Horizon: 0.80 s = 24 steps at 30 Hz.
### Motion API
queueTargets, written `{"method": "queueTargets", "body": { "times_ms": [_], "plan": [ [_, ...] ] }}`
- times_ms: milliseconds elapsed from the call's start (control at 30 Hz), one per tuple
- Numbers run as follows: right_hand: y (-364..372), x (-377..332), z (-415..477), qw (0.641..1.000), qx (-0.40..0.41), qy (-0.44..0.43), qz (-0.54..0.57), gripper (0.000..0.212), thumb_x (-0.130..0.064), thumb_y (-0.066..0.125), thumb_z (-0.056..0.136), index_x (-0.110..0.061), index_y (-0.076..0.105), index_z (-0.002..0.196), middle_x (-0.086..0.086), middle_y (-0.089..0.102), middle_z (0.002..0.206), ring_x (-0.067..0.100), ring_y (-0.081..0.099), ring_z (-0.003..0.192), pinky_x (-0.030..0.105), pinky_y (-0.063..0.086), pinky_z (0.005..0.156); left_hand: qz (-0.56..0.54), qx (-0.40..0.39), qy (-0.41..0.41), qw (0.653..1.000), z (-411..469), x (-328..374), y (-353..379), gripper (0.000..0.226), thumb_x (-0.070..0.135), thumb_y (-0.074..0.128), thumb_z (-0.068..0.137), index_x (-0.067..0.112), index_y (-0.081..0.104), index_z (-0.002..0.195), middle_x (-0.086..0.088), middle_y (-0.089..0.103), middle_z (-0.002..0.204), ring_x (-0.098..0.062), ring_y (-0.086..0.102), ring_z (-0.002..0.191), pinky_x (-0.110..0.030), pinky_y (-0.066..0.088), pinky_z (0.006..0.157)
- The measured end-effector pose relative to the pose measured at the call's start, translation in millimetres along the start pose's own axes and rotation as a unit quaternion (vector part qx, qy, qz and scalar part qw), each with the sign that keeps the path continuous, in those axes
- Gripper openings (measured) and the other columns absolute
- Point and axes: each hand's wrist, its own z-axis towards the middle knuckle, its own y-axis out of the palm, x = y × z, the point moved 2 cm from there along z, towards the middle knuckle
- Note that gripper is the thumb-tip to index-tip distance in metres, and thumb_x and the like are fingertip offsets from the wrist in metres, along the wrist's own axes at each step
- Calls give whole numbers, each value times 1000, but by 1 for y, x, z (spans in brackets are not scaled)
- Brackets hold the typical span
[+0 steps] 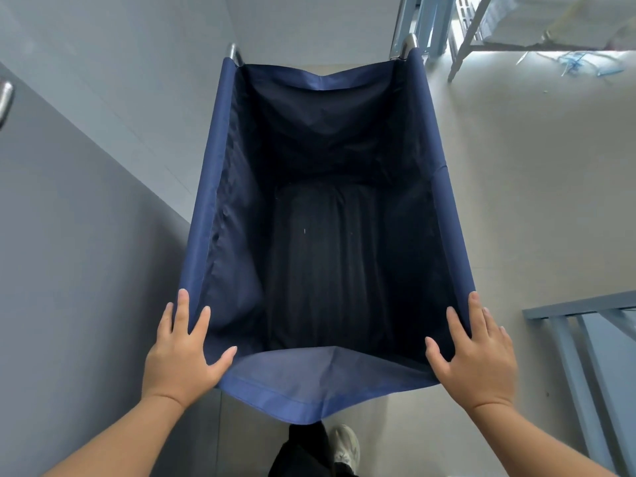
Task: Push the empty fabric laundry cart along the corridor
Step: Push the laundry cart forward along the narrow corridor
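Cart: the navy fabric laundry cart (206, 215) is standing in the middle of the view on the pale floor (537, 201), its open mouth facing up and its dark inside lying bare.
Near edge: the near hem is sagging towards the person, dipping to a point between the two hands.
Far corners: two metal frame ends (409, 44) are poking up above the fabric at the far rim.
Left hand: the left hand (182, 352) is lying flat and spread over the near left corner, fingers splayed, pressing on the fabric rather than closing around it.
Right hand: the right hand (476, 352) is resting the same way on the near right corner, open and spread, gripping nothing.
Person: a dark trouser leg and a pale shoe (346, 445) are showing just below the near hem.
Left side: a grey wall (69, 253) is running close beside the cart.
Right side: a blue-grey railing (581, 346) is standing near right; a metal rack (481, 32) is sitting far right.
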Motion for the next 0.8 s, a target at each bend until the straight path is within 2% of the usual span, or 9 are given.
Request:
{"method": "queueTargets", "body": {
  "times_ms": [100,167,433,800],
  "plan": [
    [2,0,19,1000,6,-2,3,62,-49,48,87,-2,70,121,25,46,153,51,59,120,60,50,92,-4,3,2,1000,18,4,-5,87,75,39,76,14,58,134,-10,16,167,-44,35,141,-51,59,61],
    [2,-1,32,1000,9,-3,7,61,-49,48,87,-2,70,121,25,46,152,51,60,119,59,51,91,-4,2,1,1000,29,5,-7,87,74,43,72,14,58,134,-10,17,167,-44,35,141,-52,59,62],
    [6,-3,86,1000,6,-3,-5,62,-49,48,88,-2,68,124,25,46,153,52,58,121,60,51,89,-3,14,4,1000,81,11,-18,87,75,43,72,16,57,135,-9,17,167,-43,35,143,-49,59,60],
    [9,-6,161,999,-9,8,-47,66,-51,44,89,-4,65,129,25,43,155,54,51,127,63,42,98,7,46,22,999,154,20,-35,87,75,41,75,14,57,135,-14,18,166,-48,32,144,-54,58,69]
  ]
}}
